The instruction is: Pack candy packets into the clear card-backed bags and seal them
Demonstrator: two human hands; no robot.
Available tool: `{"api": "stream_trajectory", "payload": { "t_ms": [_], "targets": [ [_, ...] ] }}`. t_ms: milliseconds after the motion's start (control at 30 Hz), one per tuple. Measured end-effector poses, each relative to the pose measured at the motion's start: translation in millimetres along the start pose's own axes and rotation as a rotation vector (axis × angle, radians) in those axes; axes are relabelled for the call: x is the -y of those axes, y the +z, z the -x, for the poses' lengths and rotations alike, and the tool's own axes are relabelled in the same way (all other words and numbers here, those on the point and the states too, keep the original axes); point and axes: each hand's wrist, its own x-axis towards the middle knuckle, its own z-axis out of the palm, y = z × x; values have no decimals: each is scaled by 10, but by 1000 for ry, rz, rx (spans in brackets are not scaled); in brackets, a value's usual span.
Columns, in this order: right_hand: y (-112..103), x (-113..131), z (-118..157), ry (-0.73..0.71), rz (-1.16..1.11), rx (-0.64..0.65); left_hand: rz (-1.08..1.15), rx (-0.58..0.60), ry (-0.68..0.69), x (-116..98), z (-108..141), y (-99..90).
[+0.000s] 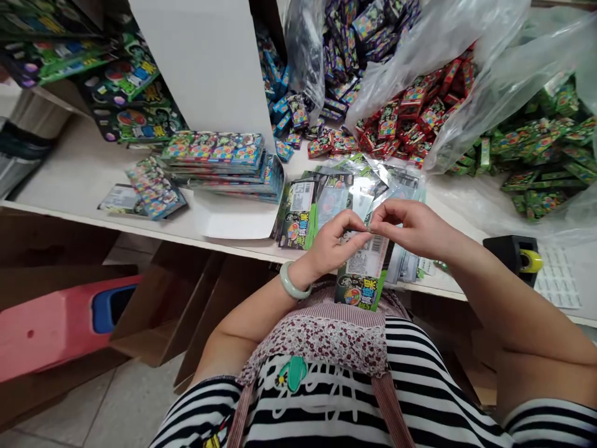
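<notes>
A dark printed candy pouch [359, 289] with a green edge, a white label panel and a barcode hangs upright at the table's front edge, against the apron. My left hand [338, 246], with a pale green bangle on the wrist, pinches the pouch's upper edge between thumb and fingers. My right hand [408, 227] is closed at the same edge, its fingertips almost meeting the left ones. Whether the pouch's mouth is parted is hidden by the fingers. Behind both hands lies a spread of similar flat pouches [296, 211], some with clear windows.
Blue, purple, red [410, 118] and green small candy boxes [536, 149] lie heaped in plastic bags along the back. Left stand stacked box strips [214, 155] beside a white carton [237, 221]. A tape dispenser [510, 255] sits right; cardboard boxes and a pink stool [56, 317] are below.
</notes>
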Motion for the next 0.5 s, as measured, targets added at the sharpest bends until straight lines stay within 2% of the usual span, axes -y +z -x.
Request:
{"api": "stream_trajectory", "payload": {
  "t_ms": [100,200,300,333,367,400,433,500],
  "targets": [
    [32,-97,-60,-1,-26,-43,-94,-8,-30,24,18,-2],
    [128,-222,-131,25,-158,-47,-137,-33,-17,26,33,-6],
    [224,-310,-199,174,-376,106,-143,-6,38,8,-9,-14],
    [220,-338,-227,236,-416,181,-142,40,48,7,-39,-23],
    [182,-368,-252,257,-427,202,-143,102,51,10,-72,-36],
    [99,-404,-265,257,-397,167,-153,167,49,17,-103,-55],
    [-31,-448,-258,236,-316,65,-164,214,32,28,-126,-81],
    [-430,-577,-155,177,-101,-259,-177,194,-20,61,-130,-156]
  ]
}}
